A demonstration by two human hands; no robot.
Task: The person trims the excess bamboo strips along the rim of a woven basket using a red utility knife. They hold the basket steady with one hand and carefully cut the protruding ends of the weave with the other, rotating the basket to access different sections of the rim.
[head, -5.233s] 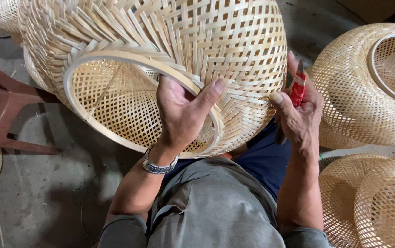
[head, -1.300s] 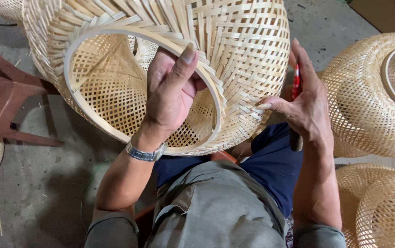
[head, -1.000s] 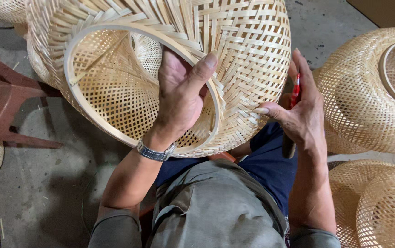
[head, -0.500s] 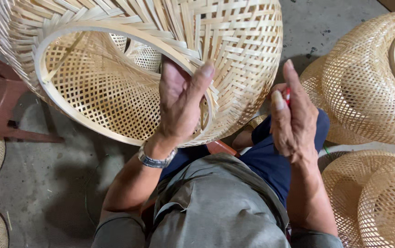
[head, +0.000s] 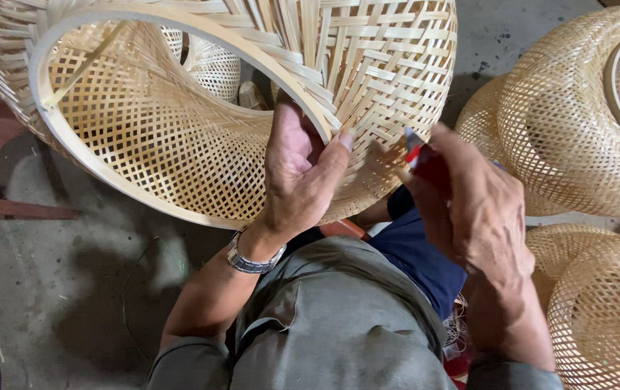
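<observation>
The large woven bamboo basket (head: pixel 252 108) is tipped on its side over the person's lap, its open mouth turned toward the camera, which puts the rim hoop (head: pixel 180 29) and the loose weave ends within reach of both hands. The left hand (head: pixel 299 173) comes up from six o'clock and closes around the rim at the hoop's four o'clock edge, thumb outside and fingers inside, so the basket is steadied there; a metal wristwatch (head: pixel 252 256) sits at that wrist. The right hand (head: pixel 472 209) stands at three o'clock of the left, just beside the basket's outer wall, wrapped around a red-handled tool (head: pixel 422 159) whose tip points toward the weave near the gripped spot; whether it touches the strips cannot be told. More finished baskets (head: pixel 577 130) are heaped at two to four o'clock on the concrete floor (head: pixel 72 289), kept near but apart. A reddish stool (head: pixel 0 173) stands at nine o'clock.
</observation>
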